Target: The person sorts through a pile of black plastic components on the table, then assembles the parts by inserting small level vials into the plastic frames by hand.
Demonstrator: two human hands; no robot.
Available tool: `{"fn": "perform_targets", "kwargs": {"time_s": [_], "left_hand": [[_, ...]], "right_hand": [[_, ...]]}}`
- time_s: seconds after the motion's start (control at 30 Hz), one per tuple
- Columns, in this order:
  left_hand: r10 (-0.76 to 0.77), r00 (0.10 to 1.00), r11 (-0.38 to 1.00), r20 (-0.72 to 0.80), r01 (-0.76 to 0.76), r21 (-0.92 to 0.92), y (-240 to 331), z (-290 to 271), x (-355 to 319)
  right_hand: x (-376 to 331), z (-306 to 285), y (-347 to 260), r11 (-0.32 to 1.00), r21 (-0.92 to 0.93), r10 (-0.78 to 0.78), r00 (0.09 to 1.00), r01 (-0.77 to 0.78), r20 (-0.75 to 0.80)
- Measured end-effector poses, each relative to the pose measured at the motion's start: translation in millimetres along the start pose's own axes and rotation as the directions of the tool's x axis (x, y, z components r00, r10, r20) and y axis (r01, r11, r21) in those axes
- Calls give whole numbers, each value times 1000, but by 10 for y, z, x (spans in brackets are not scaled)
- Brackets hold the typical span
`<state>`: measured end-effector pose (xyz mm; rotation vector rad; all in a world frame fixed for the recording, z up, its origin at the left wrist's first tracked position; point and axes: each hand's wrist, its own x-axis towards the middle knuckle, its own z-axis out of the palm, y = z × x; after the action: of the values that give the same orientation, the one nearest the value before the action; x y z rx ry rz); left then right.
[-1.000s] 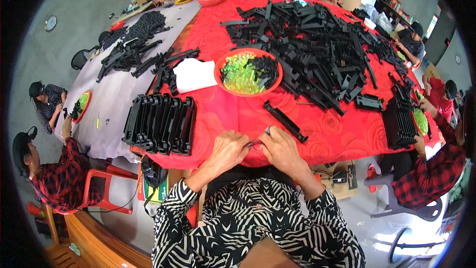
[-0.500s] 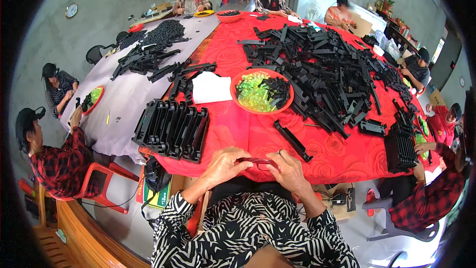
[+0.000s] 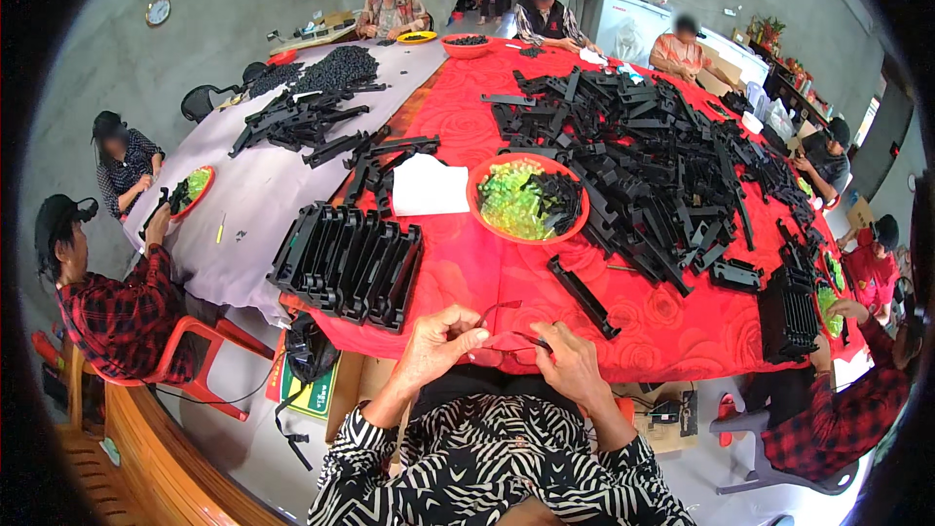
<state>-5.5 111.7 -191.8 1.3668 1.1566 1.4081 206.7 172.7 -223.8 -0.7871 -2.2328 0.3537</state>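
Just off the table's near edge, a pair of eyeglasses (image 3: 507, 342) with a thin dark red frame is held between my two hands. My left hand (image 3: 440, 343) pinches one side with thumb and forefinger, and an arm of the glasses sticks up past its fingertips. On the other side, the fingers of my right hand (image 3: 569, 360) are closed on the frame's dark arm. Beyond my right hand lies a single long black plastic part (image 3: 583, 298). A row of similar black parts (image 3: 346, 263) stands past my left hand.
An orange-rimmed bowl (image 3: 479, 218) holds yellow-green and black small pieces, beside a white sheet (image 3: 430, 186). A large heap of black parts (image 3: 643, 151) covers the red tablecloth's (image 3: 443, 263) right side. Co-workers sit around the table, one on a red chair (image 3: 216, 356) at left.
The eyeglasses now show more opened out, with one arm raised and the frame hanging between my hands. The whole view has shifted slightly.
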Motion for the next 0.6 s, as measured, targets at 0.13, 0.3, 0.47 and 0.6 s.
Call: {"fn": "perform_targets", "kwargs": {"time_s": [0.13, 0.3, 0.47, 0.6], "left_hand": [[4, 1000, 998, -4, -4, 56, -75, -25, 20], [6, 1000, 996, -3, -6, 85, -43, -12, 36], [20, 1000, 998, -11, -19, 68, -78, -35, 52], [24, 1000, 998, -18, -23, 51, -84, -40, 47]], "right_hand": [[-14, 29, 8, 1000, -25, -4, 1000, 5, 21], [-29, 50, 40, 1000, -11, -1, 1000, 1, -9], [-42, 48, 65, 1000, 17, 5, 999, -4, -42], [-60, 56, 77, 997, 67, 29, 999, -26, -46]]}}
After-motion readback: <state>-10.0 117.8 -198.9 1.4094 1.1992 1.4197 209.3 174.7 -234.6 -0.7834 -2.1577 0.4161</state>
